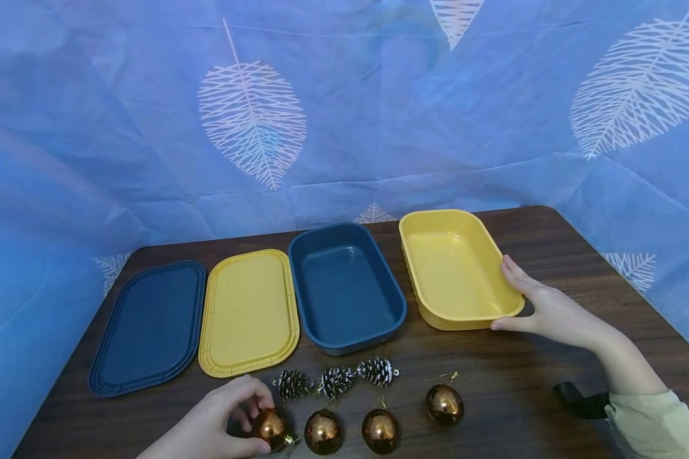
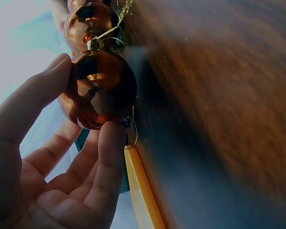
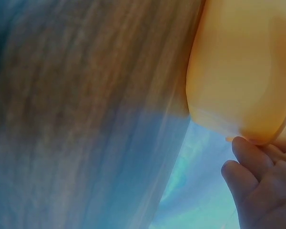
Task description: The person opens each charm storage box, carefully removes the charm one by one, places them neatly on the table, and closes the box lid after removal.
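My left hand (image 1: 232, 417) pinches a shiny bronze Christmas bauble (image 1: 271, 428) between thumb and fingertips at the near left. In the left wrist view the bauble (image 2: 102, 88) shows its gold cap and string, with another bauble (image 2: 88, 26) behind it. Two more bronze baubles, a middle one (image 1: 323, 431) and another (image 1: 381, 431), stand in line to its right, and a third bauble (image 1: 444, 405) lies farther right. My right hand (image 1: 542, 306) holds the yellow container (image 1: 462, 323) around its near right corner, thumb at the front wall, fingers along the right wall (image 3: 243, 86).
A deep blue container (image 1: 350, 344) stands left of the yellow one. A yellow lid (image 1: 249, 312) and a dark blue lid (image 1: 149, 325) lie flat farther left. Three snow-tipped pinecones (image 1: 337, 382) sit between the containers and baubles. A blue leaf-print cloth (image 1: 344, 127) hangs behind the table.
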A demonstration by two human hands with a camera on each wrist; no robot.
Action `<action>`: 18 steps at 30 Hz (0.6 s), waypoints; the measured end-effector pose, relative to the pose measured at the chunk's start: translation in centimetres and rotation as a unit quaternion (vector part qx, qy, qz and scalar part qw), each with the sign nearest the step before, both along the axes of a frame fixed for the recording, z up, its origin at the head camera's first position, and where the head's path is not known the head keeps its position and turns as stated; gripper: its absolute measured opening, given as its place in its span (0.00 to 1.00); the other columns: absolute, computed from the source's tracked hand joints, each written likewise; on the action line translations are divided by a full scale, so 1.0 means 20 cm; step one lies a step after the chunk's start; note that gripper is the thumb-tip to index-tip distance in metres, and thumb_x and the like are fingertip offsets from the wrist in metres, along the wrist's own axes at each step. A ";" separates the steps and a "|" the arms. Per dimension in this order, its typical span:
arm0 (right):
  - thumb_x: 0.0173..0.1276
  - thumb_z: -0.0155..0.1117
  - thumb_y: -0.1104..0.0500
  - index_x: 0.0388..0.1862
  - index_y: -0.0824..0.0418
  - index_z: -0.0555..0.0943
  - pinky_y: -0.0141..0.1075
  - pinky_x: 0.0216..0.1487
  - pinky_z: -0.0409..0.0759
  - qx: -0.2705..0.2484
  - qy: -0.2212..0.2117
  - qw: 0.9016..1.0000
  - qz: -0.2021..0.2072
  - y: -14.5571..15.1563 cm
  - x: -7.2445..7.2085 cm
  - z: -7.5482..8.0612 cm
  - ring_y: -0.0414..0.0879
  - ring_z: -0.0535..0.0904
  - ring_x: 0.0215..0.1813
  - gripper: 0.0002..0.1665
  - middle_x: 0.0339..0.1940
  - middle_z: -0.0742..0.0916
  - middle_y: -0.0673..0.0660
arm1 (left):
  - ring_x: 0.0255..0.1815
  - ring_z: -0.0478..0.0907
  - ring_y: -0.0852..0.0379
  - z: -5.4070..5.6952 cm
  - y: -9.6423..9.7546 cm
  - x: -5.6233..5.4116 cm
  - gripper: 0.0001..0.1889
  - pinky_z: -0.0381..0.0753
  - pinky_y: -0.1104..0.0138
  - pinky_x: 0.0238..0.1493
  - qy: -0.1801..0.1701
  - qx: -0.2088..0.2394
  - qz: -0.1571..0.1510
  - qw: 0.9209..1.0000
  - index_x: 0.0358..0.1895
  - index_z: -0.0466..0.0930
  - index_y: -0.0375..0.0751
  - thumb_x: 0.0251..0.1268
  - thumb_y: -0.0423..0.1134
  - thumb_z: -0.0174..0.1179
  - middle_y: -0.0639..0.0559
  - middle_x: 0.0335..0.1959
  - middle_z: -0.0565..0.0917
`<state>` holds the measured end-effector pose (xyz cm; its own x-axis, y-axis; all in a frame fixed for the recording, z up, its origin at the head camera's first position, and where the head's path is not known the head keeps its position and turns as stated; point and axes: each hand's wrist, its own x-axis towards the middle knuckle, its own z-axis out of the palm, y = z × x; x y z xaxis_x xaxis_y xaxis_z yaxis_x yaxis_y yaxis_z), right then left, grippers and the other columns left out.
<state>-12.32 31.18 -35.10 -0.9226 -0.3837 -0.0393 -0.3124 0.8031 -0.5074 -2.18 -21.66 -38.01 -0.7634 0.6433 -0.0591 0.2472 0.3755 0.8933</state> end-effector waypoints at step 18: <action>0.59 0.70 0.41 0.77 0.62 0.40 0.68 0.57 0.59 -0.003 -0.008 1.000 -0.002 0.00 0.00 -0.01 0.71 0.48 0.71 0.63 0.78 0.40 0.52 | 0.34 0.70 0.64 -0.01 0.03 0.04 0.18 0.76 0.69 0.26 0.007 -0.024 0.016 1.000 0.48 0.75 0.48 0.57 0.46 0.68 0.56 0.38 0.72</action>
